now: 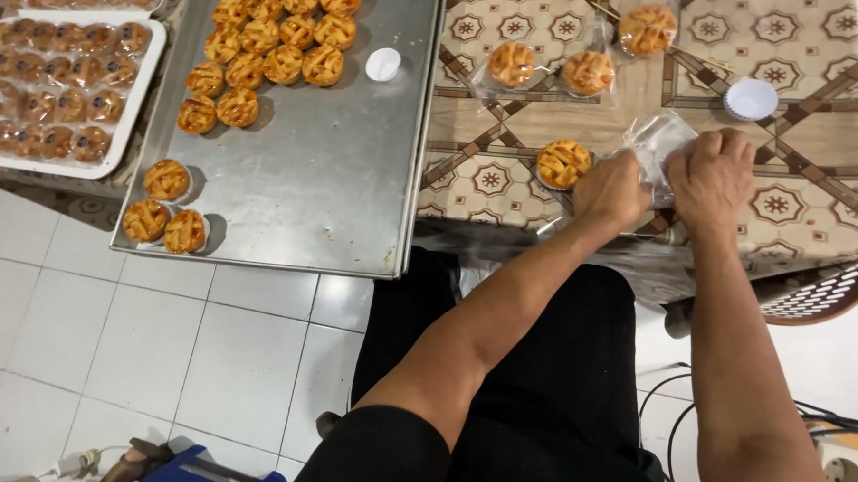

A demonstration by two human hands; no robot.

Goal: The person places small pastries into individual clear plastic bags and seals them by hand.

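Clear plastic bag (653, 144): one, gripped by left hand (609, 190) and right hand (712, 175) | unwrapped lattice tart (563, 163): one beside | bagged tarts (587, 73): three

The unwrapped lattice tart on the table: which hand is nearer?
Left. The left hand is right beside the lattice tart; the right hand is farther right, gripping the clear plastic bag.

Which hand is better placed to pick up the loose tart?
Left, probably. The left hand is right beside the unwrapped lattice-topped golden tart; the right hand sits farther off, gripping the clear plastic bag.
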